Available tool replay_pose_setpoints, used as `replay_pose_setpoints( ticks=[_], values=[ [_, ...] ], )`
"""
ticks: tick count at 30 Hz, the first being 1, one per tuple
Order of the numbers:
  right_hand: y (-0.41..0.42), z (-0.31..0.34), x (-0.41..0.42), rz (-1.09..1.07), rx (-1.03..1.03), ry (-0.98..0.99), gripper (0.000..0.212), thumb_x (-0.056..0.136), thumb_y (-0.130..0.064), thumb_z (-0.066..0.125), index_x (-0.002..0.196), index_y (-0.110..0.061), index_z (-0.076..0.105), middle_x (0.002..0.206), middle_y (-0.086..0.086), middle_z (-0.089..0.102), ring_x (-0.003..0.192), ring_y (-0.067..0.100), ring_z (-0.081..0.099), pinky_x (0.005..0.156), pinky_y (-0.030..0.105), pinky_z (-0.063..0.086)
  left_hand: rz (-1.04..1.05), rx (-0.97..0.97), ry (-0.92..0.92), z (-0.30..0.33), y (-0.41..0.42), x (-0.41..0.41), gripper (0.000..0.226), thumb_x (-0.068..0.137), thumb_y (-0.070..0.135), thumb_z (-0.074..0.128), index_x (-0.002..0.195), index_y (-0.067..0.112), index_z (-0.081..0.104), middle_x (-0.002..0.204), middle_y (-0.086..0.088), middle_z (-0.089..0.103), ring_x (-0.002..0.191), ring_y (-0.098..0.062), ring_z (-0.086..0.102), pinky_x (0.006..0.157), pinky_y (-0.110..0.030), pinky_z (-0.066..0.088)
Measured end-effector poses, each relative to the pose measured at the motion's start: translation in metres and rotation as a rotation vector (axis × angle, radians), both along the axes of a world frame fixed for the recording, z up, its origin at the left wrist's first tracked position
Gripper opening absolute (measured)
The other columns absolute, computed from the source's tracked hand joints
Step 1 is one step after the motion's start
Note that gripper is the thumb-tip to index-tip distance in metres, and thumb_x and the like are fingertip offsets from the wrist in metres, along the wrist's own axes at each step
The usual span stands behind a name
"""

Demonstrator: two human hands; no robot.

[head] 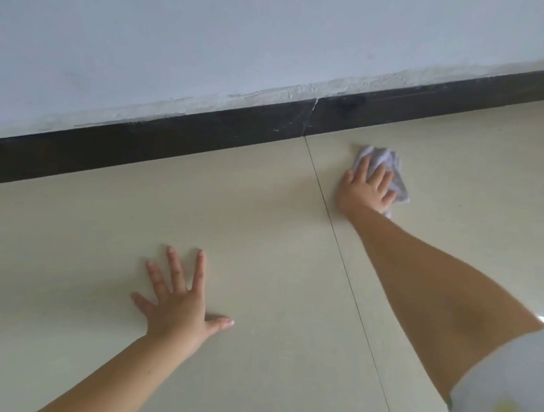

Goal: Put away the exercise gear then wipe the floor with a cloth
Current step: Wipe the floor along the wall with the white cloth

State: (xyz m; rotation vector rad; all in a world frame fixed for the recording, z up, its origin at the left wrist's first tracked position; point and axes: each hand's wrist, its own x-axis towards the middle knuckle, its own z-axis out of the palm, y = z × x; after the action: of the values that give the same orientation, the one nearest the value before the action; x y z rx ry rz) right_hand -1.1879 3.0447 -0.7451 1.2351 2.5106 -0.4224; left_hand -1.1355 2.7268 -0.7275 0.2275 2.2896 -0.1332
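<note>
Wiping phase; no exercise gear in view, so presumably it is stowed already

Right hand (364, 187) lies palm down on the cloth (394, 169), fingers (382, 180) loosely spread over the crumpled wad rather than pinching it. Judged reason: a flat press holds more fabric against the floor (263, 224) than a pinch would

Cloth sits on the tile just right of the grout line (328, 215), near the dark skirting board (173, 144) but not touching it. Right arm is stretched well forward to reach it

Left hand (177, 305) holds nothing; fingers fanned wide, palm flat on the left tile, well apart from the cloth. Likely a brace carrying body weight during the forward lean

Floor shows no obvious dirt here; wet or dry cannot be told
</note>
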Motion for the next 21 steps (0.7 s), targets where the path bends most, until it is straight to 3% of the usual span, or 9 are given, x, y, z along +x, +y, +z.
replay_pose_setpoints(
  ticks=[2,5,7,9,13,18,21],
  values=[
    [-0.067,-0.009,-0.007,0.26,0.004,0.067,0.054,0.102,-0.039,0.016,0.152,-0.031,-0.004,0.16,0.005,-0.011,0.146,0.021,-0.014,0.115,0.046,-0.011,-0.017,-0.035,0.011,0.0,0.001,0.0,0.127,0.066,0.081,0.051,0.139,0.026,-0.037,0.144,-0.018,-0.043,0.137,-0.048,-0.026,0.109,-0.064,0.017],
    [-0.172,-0.01,0.001,0.884,-0.081,0.125,0.053,0.103,-0.04,0.016,0.152,-0.031,-0.003,0.16,0.002,-0.012,0.146,0.02,-0.016,0.114,0.044,-0.016,-0.025,-0.095,0.004,0.002,0.006,-0.002,0.127,0.065,0.082,0.049,0.136,0.025,-0.04,0.147,-0.018,-0.04,0.139,-0.047,-0.021,0.11,-0.061,0.021],
    [-0.183,-0.011,0.002,1.078,-0.093,0.121,0.053,0.103,-0.039,0.016,0.151,-0.032,-0.003,0.16,0.0,-0.01,0.146,0.02,-0.015,0.115,0.044,-0.015,-0.019,-0.113,-0.01,0.003,0.007,-0.001,0.127,0.066,0.082,0.049,0.129,0.022,-0.043,0.147,-0.018,-0.04,0.139,-0.047,-0.021,0.11,-0.06,0.021],
    [-0.15,-0.013,0.0,1.134,-0.099,0.133,0.051,0.103,-0.039,0.016,0.151,-0.034,-0.001,0.161,-0.002,-0.006,0.147,0.018,-0.01,0.117,0.042,-0.012,-0.027,-0.119,-0.006,0.003,0.007,-0.002,0.127,0.066,0.082,0.05,0.122,0.02,-0.045,0.147,-0.018,-0.04,0.14,-0.047,-0.021,0.11,-0.06,0.022],
    [-0.041,-0.018,0.008,0.759,0.014,0.109,0.058,0.094,-0.042,0.001,0.151,-0.033,0.002,0.161,0.005,-0.001,0.148,0.022,-0.004,0.116,0.042,-0.004,-0.034,-0.134,-0.031,0.004,0.007,-0.004,0.127,0.067,0.081,0.049,0.12,0.018,-0.047,0.145,-0.019,-0.042,0.139,-0.048,-0.022,0.11,-0.06,0.021],
    [0.086,-0.007,0.024,0.2,0.015,-0.02,0.053,0.101,-0.037,0.015,0.151,-0.035,-0.004,0.16,0.004,-0.01,0.147,0.019,-0.011,0.117,0.041,-0.006,-0.019,-0.133,-0.049,0.006,0.009,-0.004,0.128,0.068,0.08,0.05,0.12,0.015,-0.047,0.143,-0.021,-0.044,0.137,-0.049,-0.025,0.111,-0.059,0.02],
    [0.094,-0.005,0.023,0.023,0.022,-0.034,0.054,0.101,-0.038,0.013,0.152,-0.033,-0.005,0.16,0.004,-0.013,0.147,0.02,-0.013,0.118,0.044,-0.007,-0.02,-0.143,-0.048,0.005,0.008,-0.005,0.128,0.067,0.081,0.048,0.12,0.014,-0.047,0.143,-0.021,-0.044,0.137,-0.049,-0.025,0.11,-0.06,0.02]
  ],
)
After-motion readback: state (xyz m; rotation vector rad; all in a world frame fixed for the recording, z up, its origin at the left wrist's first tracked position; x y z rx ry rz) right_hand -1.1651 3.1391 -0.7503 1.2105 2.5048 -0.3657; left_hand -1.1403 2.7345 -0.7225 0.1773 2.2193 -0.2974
